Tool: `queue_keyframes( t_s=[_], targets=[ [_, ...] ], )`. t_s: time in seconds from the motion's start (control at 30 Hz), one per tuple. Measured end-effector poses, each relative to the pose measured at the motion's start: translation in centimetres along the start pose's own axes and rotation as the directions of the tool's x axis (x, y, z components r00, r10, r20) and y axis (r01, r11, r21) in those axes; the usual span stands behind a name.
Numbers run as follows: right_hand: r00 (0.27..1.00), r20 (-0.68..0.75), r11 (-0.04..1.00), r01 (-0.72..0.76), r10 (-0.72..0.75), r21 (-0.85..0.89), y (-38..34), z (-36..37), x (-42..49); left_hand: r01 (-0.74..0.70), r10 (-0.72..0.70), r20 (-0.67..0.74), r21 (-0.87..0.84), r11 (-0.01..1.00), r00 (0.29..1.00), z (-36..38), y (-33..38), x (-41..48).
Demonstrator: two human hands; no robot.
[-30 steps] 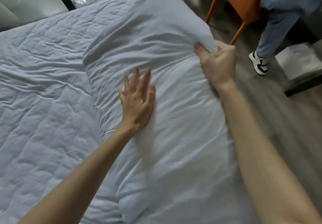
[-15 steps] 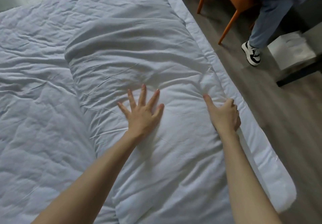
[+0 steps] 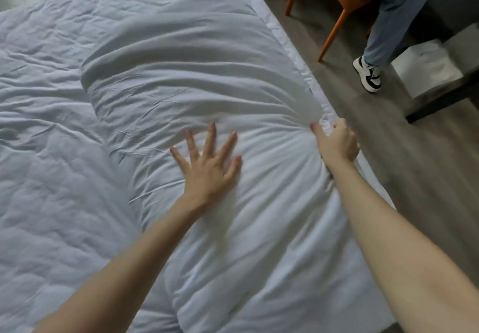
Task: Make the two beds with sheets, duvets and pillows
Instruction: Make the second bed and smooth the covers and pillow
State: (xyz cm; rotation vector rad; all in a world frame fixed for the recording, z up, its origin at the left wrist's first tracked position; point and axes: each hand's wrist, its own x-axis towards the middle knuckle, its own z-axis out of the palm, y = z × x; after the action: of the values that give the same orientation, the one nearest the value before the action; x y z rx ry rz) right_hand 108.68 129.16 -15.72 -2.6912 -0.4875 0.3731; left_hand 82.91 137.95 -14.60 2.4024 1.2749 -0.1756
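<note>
A large white pillow [image 3: 197, 79] lies lengthwise on the right half of the bed, on top of a wrinkled white quilted duvet [image 3: 51, 167]. My left hand [image 3: 208, 164] presses flat on the pillow's middle with fingers spread. At the pillow's right edge my right hand [image 3: 337, 142] grips a bunched fold of the pillow's fabric, and creases radiate from that pinch. The pillow's flat border runs along the bed's right side.
Grey wood floor runs along the bed's right side. An orange chair [image 3: 334, 1] stands at the top right, with a person in blue jeans and a black-and-white sneaker [image 3: 368, 76] beside it. A white box [image 3: 425, 68] sits on a dark low stand.
The pillow, lifted at its right edge a second ago, now lies flat on the bed. My right hand came down with it and still grips the edge. My left hand spread its fingers wider.
</note>
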Motion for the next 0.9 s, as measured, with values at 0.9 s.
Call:
queue_keyframes(
  t_s=[0.9],
  targets=[
    [0.886, 0.455, 0.993, -0.112, 0.083, 0.036, -1.9, 6.8, 3.8, 0.596, -0.796, 0.121, -0.730, 0.333, 0.593, 2.5, -13.9, -1.4]
  ],
)
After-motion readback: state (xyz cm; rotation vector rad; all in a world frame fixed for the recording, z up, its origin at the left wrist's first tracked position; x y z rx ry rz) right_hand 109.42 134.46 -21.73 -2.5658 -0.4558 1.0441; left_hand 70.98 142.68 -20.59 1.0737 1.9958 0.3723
